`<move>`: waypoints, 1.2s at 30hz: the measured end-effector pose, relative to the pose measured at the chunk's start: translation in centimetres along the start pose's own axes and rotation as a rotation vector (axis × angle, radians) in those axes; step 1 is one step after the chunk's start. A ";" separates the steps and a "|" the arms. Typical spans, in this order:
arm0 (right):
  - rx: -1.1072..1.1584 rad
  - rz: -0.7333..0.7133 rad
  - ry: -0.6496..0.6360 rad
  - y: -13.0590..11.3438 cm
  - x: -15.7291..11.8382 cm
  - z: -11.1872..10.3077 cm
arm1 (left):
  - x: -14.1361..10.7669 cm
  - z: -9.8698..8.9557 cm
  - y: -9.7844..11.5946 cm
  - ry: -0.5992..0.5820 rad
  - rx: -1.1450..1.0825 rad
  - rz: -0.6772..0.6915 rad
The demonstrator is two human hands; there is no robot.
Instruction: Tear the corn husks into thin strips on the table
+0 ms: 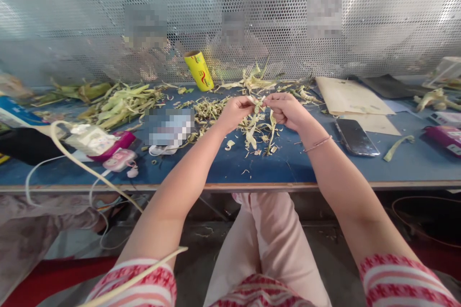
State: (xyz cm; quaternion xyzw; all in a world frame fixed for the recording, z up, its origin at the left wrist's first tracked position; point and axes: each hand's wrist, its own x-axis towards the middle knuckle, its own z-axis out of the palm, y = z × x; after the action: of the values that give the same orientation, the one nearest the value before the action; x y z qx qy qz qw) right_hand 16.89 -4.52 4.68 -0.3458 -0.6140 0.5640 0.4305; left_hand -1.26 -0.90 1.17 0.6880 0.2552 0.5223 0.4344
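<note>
Over the middle of the blue table (230, 168), both hands meet at a small pale green plant piece (258, 104). My left hand (237, 112) pinches it from the left with closed fingers. On its right side, the fingertips of my right hand (286, 109) are pressed together on the same piece. The piece is small and partly covered by the fingers. Loose shreds and curled strips (252, 138) lie just below and behind the hands. A larger heap of long green strips (120, 105) lies to the left.
A yellow tube (200, 72) leans near the perforated metal panel (273, 24). A phone (356, 137) and brown cardboard (351, 96) lie at right. Cables (77, 163), a pink-trimmed device (115, 146) and a pixelated item (171, 128) sit left. Another person's leg (32, 244) shows lower left.
</note>
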 end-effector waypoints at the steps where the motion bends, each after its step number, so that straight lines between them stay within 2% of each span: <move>1: 0.018 0.006 -0.010 0.0 0.0 0.0 | 0.0 0.0 0.0 0.010 0.043 0.018; 9: 0.011 0.020 -0.039 -0.1 -0.1 0.4 | -0.6 0.3 0.9 0.108 0.254 0.144; 17: -0.037 0.008 -0.025 -0.2 -0.3 1.2 | -0.9 0.0 2.5 0.195 0.208 0.084; 22: -0.074 0.009 -0.013 -0.3 -0.4 1.7 | -0.6 -0.5 2.4 0.177 0.251 0.104; 26: -0.075 0.006 -0.003 -0.4 -0.4 1.7 | -0.7 -0.7 2.4 0.186 0.191 0.065; 32: -0.035 -0.012 -0.015 -0.6 -0.4 0.3 | -1.0 -0.7 2.9 0.095 0.281 0.104; 36: -0.050 0.007 -0.021 -0.5 -0.3 -0.4 | -1.1 -0.5 3.3 0.090 0.291 0.098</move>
State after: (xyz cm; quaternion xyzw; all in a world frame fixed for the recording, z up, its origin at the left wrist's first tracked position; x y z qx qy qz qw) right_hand 17.36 -4.67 5.10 -0.3526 -0.6313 0.5535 0.4133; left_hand -2.40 -3.24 3.47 0.7312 0.3136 0.5305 0.2925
